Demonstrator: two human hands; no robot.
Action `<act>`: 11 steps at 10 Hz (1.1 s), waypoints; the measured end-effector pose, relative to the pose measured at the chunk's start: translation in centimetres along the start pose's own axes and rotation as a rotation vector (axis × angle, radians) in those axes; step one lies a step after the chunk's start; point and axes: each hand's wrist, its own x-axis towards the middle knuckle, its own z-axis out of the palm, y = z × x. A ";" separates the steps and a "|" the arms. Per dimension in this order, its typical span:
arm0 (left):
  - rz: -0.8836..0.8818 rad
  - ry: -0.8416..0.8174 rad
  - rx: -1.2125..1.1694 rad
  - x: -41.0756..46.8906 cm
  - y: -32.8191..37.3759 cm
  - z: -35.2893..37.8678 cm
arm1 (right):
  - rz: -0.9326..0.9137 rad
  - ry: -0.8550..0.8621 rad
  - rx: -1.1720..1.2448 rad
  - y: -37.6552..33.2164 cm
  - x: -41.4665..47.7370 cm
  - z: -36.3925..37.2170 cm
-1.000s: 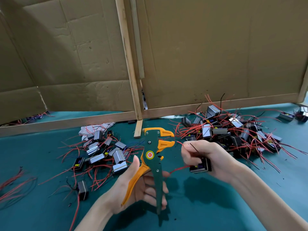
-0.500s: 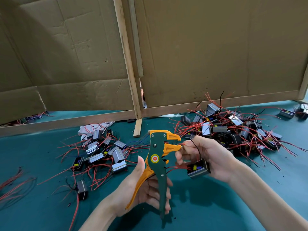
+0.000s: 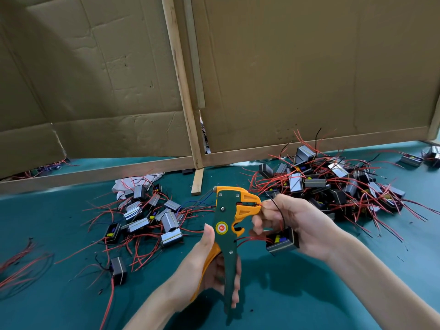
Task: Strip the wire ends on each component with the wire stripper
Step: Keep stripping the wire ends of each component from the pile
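The person's left hand (image 3: 209,275) is gripping the wire stripper (image 3: 225,225) upright above the green table (image 3: 309,296), its fingers curling round the dark green handle while the thumb is lying straight up along the orange one. The tool's orange jaws are pointing to the right, and the end of a red wire (image 3: 260,205) is sitting in their mouth (whether the blades are already biting it, I cannot tell). The right hand (image 3: 300,222) is holding that wire just beside the jaws, thumb and forefinger pinching it together, while the lower fingers are curling round a small black component (image 3: 283,242) and cradling it against the palm, clear of the table. More red leads are running from the component toward the stripper's handle, and a thin black wire (image 3: 278,210) is looping up across the knuckles. Behind the right hand a large heap of components (image 3: 333,184) is lying in a tangle of red wires, and a smaller, looser heap (image 3: 147,215) is lying to the left of the stripper, partly on a white cloth (image 3: 133,181). One lone component (image 3: 119,270) is sitting nearer the viewer, and loose red wires (image 3: 21,263) are trailing in at the left edge. Cardboard panels (image 3: 297,67) on a wooden frame (image 3: 183,91) are standing along the far side of the table.
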 end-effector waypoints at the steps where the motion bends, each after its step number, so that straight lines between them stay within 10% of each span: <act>1: 0.098 0.031 0.028 0.1 -1.8 0.1 | 0.011 -0.031 -0.028 0.0 0.0 0.0; 6: 0.165 0.175 -0.116 0.0 2.3 1.8 | -0.132 0.015 -0.053 0.0 -0.1 -0.1; 7: 0.411 0.105 -0.123 0.1 3.4 2.4 | -0.120 -0.019 -0.043 -0.2 -0.3 -0.2; 10: 0.005 -0.269 -0.276 2.1 -3.4 -2.0 | -0.068 -0.019 0.025 -0.1 -0.2 -0.4; 11: 0.125 -0.289 -0.280 2.2 -4.3 -3.9 | -0.066 -0.021 0.031 -0.1 -0.1 -0.4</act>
